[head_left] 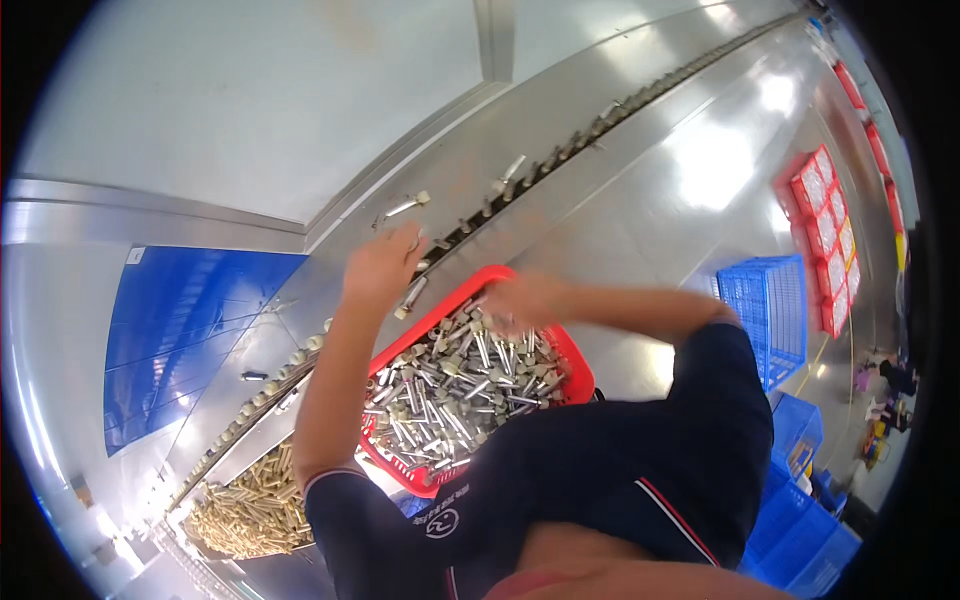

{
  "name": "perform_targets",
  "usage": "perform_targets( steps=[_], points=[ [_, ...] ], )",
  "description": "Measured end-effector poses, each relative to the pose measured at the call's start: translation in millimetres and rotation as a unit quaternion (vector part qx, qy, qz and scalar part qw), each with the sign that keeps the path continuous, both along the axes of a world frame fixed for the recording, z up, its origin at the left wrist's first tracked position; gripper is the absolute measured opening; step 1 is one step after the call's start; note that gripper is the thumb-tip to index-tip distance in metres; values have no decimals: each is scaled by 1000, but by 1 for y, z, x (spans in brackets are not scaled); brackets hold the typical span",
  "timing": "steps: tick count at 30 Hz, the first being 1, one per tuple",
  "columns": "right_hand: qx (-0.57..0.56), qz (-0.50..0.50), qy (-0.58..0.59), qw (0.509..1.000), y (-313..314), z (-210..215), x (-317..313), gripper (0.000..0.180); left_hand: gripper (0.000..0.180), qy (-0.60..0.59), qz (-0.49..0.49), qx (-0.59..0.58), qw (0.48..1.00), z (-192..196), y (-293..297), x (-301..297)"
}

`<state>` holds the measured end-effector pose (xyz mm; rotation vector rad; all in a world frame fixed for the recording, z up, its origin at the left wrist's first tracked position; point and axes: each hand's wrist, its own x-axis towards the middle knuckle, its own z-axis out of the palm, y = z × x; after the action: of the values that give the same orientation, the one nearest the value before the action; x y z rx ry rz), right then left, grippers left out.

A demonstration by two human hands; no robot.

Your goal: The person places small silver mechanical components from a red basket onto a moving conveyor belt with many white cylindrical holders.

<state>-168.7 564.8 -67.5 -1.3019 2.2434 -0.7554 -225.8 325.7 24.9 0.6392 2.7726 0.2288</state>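
My left hand (383,264) is beside a dark slotted conveyor track (463,237), its fingers curled together at the track's edge. Whatever they may hold is hidden. Just beyond the fingers lies a silver metal pin with a pale cap (408,205), and a similar pin (411,299) rests on the near side. Over the far right rim of a red plastic basket (577,365) is my right hand (520,302), smeared by motion, so its fingers cannot be read. Many loose capped metal pins (440,405) fill the basket.
Several pins stand in the track, which crosses the steel bench diagonally. A heap of brass-coloured pins (250,505) lies at lower left, near a blue panel (190,335). Blue crates (765,315) and red trays (828,240) are on the right.
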Motion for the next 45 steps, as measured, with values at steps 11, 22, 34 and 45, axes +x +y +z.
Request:
perform_targets(
  steps=[11, 22, 34, 45],
  points=[
    [-143, -69, 312, 937, -95, 30, -84, 44, 49, 275, 43, -22, 960, 2, -35, 61],
    [-7, 140, -11, 990, -21, 48, -14, 34, 35, -119, 19, -4, 993, -18, -44, 132],
    [-90, -39, 162, 982, -178, 26, -77, 42, 24, 125, 52, -100, 986, -53, -135, 68],
    [-35, 93, 42, 994, -67, 15, 7, 60, 62, -61, 118, -40, 990, -50, -114, 199]
  ],
)
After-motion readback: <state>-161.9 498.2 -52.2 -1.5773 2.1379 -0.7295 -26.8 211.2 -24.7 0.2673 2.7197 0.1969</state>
